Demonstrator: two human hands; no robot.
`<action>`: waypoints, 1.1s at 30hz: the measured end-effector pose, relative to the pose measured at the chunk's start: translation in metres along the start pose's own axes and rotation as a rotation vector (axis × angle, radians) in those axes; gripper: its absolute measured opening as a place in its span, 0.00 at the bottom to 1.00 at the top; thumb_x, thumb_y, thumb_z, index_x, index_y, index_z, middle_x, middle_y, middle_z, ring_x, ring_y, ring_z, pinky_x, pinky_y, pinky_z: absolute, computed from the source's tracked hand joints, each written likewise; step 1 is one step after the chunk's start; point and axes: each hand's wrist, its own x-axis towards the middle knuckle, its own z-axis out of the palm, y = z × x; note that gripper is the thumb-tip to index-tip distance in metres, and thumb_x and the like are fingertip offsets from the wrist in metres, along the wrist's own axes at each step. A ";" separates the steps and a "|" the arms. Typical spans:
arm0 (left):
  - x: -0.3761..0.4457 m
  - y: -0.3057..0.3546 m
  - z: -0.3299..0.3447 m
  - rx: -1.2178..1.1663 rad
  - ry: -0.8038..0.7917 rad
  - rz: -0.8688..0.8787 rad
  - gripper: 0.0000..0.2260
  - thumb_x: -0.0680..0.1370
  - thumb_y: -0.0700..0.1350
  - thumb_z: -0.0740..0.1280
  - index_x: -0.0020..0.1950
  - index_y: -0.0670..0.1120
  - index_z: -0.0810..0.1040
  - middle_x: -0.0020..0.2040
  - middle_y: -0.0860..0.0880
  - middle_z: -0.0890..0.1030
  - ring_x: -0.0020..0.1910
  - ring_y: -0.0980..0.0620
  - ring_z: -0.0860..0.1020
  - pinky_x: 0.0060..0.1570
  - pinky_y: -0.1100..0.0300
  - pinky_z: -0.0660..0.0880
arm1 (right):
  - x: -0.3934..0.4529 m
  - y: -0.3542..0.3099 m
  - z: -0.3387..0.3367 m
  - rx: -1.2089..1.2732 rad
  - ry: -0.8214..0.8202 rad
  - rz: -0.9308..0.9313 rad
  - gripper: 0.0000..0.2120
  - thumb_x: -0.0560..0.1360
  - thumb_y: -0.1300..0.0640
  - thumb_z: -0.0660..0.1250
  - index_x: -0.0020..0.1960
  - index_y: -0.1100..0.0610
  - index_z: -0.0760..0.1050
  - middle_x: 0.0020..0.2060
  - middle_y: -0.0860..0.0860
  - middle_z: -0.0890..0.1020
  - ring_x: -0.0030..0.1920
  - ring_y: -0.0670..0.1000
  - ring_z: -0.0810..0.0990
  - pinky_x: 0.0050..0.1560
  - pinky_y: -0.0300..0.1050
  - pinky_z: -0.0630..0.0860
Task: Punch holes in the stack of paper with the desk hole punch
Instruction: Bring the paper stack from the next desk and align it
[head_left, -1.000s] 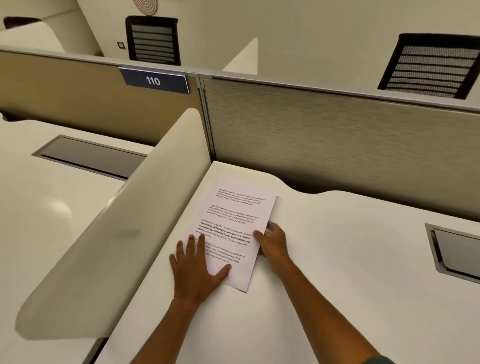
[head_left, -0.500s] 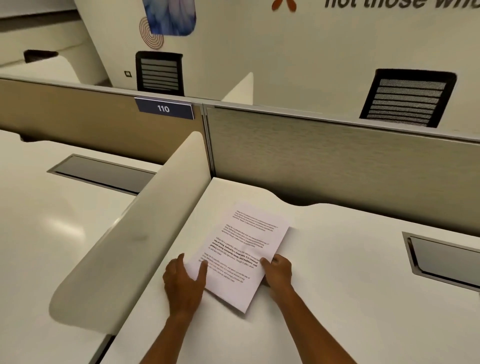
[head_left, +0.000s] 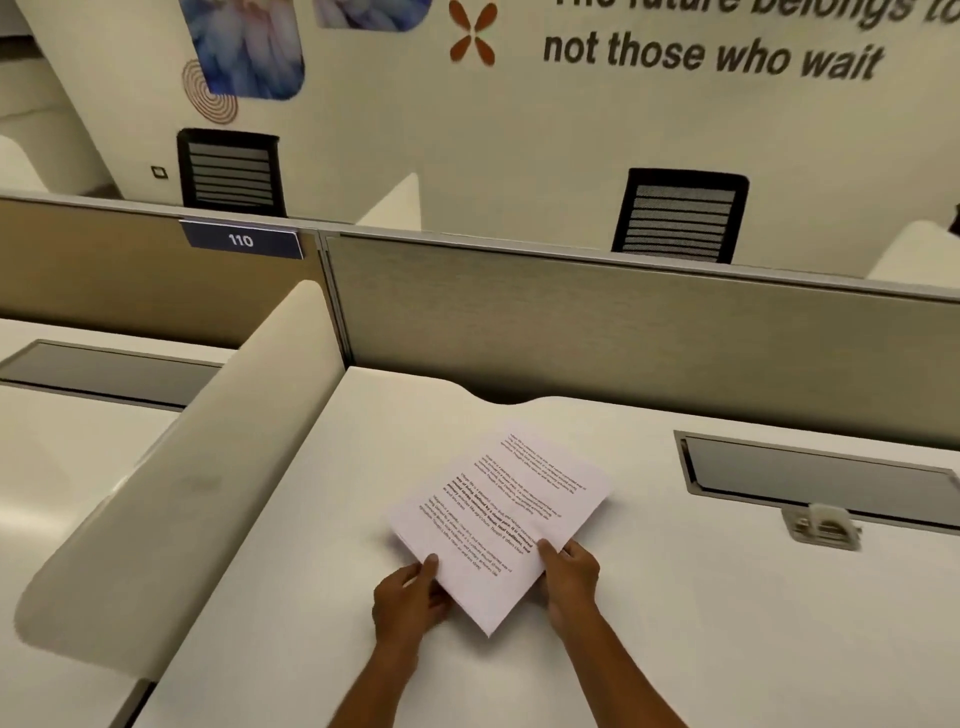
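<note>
While the stack of paper (head_left: 501, 525) sits in both our hands over the near middle of the desk (head_left: 291, 545), we've only got the head view to go on: left hand (head_left: 410, 597) pinches the near-left edge, thumb on top, and right hand (head_left: 571, 577) pinches the near-right edge. The small grey thing (head_left: 821, 527) by the right-side cable tray (head_left: 815, 475) may be the punch, can't tell. We'd square the edges first, so the holes line up.

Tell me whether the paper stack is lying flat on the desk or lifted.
Lifted, it seems: the left hand and right hand grip the paper stack at its near edges, and its near corner appears raised off the desk.
</note>
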 end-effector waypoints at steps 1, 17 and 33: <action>-0.007 -0.003 0.009 -0.036 -0.059 -0.017 0.07 0.77 0.41 0.70 0.50 0.38 0.82 0.45 0.39 0.86 0.43 0.41 0.85 0.45 0.46 0.83 | -0.002 0.000 -0.011 0.018 0.017 -0.005 0.04 0.75 0.64 0.69 0.48 0.57 0.79 0.47 0.55 0.85 0.48 0.59 0.83 0.51 0.60 0.81; -0.084 -0.072 0.140 0.318 -0.285 0.039 0.08 0.75 0.33 0.66 0.45 0.44 0.81 0.46 0.44 0.85 0.46 0.41 0.84 0.47 0.43 0.82 | -0.018 -0.009 -0.214 0.197 0.136 -0.004 0.13 0.74 0.70 0.68 0.57 0.61 0.77 0.51 0.57 0.84 0.51 0.58 0.83 0.53 0.58 0.81; -0.174 -0.146 0.296 0.588 -0.402 0.132 0.06 0.76 0.32 0.66 0.51 0.38 0.80 0.51 0.39 0.84 0.49 0.38 0.83 0.51 0.39 0.80 | 0.034 -0.054 -0.508 0.127 0.197 -0.014 0.44 0.69 0.73 0.71 0.77 0.52 0.53 0.64 0.60 0.73 0.55 0.63 0.81 0.53 0.64 0.80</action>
